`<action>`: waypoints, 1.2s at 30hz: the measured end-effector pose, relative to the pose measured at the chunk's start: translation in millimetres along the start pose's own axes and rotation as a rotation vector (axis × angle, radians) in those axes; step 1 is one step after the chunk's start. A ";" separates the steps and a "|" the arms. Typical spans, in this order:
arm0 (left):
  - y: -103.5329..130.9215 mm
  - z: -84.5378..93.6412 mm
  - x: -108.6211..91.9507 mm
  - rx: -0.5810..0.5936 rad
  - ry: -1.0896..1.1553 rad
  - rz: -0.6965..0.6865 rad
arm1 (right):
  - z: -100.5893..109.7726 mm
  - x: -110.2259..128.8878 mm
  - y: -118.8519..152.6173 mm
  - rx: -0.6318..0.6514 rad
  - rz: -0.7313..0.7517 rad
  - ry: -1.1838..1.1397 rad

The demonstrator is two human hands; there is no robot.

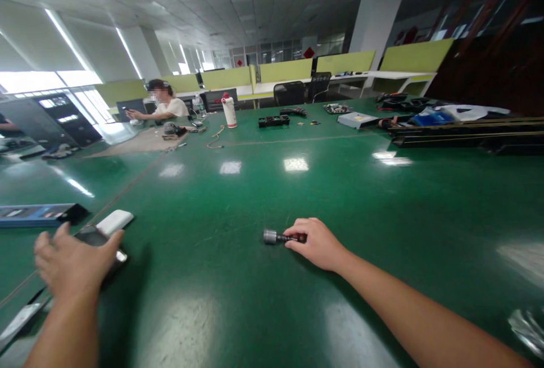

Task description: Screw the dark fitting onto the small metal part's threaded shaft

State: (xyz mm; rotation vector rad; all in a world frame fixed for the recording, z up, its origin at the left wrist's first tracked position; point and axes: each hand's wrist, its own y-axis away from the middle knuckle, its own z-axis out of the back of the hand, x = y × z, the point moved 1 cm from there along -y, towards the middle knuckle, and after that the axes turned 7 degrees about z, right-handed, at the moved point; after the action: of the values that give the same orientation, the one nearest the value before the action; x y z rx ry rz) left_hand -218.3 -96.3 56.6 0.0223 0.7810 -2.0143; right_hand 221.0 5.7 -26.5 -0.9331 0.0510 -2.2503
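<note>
My right hand is closed around the dark handle of a flashlight. Its wider silver-grey head points left, and it lies on or just above the green tabletop. Off to the left, my left hand is open with spread fingers, over a dark flat object that it partly hides. Whether the hand touches that object I cannot tell. A white rounded slab lies just beyond the fingers.
A long blue box lies at the left. Farther back stand a white bottle, black electronic parts and a grey metal case. Long dark bars are stacked at the right. A person sits across the table.
</note>
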 end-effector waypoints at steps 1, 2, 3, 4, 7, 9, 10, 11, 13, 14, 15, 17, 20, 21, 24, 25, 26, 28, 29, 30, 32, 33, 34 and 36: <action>5.0 -1.9 -11.1 0.016 0.030 -0.100 | 0.1 0.3 0.0 0.008 -0.002 -0.005; 13.1 -2.7 -23.6 0.076 0.099 -0.249 | 0.3 0.7 -0.1 0.011 -0.004 -0.005; 23.4 -2.9 -36.6 0.144 0.184 -0.377 | 0.5 1.2 -0.2 0.015 -0.005 -0.006; 34.9 -3.2 -50.0 0.241 0.251 -0.491 | 0.6 1.6 -0.2 0.017 -0.005 -0.006; 67.8 -6.3 -88.5 0.437 0.420 -0.629 | 1.0 2.7 -0.5 0.016 -0.003 -0.001; 86.3 -10.5 -111.6 0.551 0.523 -0.704 | 1.1 2.8 -0.6 0.015 -0.003 -0.002; 94.8 -12.7 -122.0 0.619 0.559 -0.754 | 1.0 2.7 -0.5 0.017 -0.002 -0.007; 103.0 -14.8 -131.3 0.690 0.581 -0.807 | 1.1 2.6 -0.4 0.018 -0.003 -0.010; 117.8 -18.6 -146.2 0.816 0.617 -0.873 | 1.2 2.3 -0.3 0.019 -0.005 -0.011; 124.3 -20.4 -151.7 0.862 0.638 -0.881 | 1.3 2.3 -0.2 0.020 -0.007 -0.009; 130.1 -22.2 -155.8 0.900 0.659 -0.879 | 1.5 2.4 -0.3 0.023 -0.010 -0.007; 139.5 -25.9 -160.6 0.933 0.674 -0.876 | 1.9 2.8 -0.6 0.031 -0.015 -0.005; 148.5 -30.9 -161.5 0.985 0.688 -0.847 | 2.4 3.7 -1.1 0.046 -0.022 -0.005; 150.4 -32.1 -161.1 1.004 0.695 -0.836 | 2.5 3.9 -1.2 0.049 -0.024 -0.005; 154.3 -34.3 -160.8 1.058 0.714 -0.799 | 2.1 3.7 -0.9 0.052 -0.029 -0.005; 155.2 -34.7 -161.4 1.077 0.717 -0.790 | 1.9 3.4 -0.8 0.054 -0.028 -0.003; 156.1 -35.2 -162.2 1.097 0.718 -0.785 | 1.7 3.1 -0.8 0.056 -0.026 -0.001; 157.8 -36.0 -164.5 1.126 0.714 -0.786 | 1.5 2.5 -0.8 0.062 -0.024 0.005; 158.9 -36.4 -165.7 1.138 0.705 -0.796 | 1.4 2.3 -0.9 0.065 -0.025 0.008; 159.9 -36.9 -166.9 1.139 0.690 -0.812 | 1.3 2.1 -1.1 0.068 -0.027 0.011; 162.5 -37.9 -168.8 1.157 0.675 -0.862 | 1.1 1.9 -1.6 0.078 -0.030 0.014; 164.0 -38.3 -169.4 1.169 0.683 -0.891 | 0.9 1.9 -1.8 0.085 -0.031 0.014; 165.4 -38.6 -169.7 1.181 0.700 -0.918 | 0.6 1.9 -2.0 0.090 -0.033 0.015; 168.0 -39.1 -169.4 1.181 0.731 -0.980 | 0.1 1.7 -2.3 0.096 -0.043 0.016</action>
State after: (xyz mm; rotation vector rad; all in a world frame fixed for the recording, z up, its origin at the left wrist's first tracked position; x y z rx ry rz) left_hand -4.1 -4.5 -7.8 1.3236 -0.2179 -3.1767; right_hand 218.8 6.4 -24.8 -0.8728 -0.0706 -2.2779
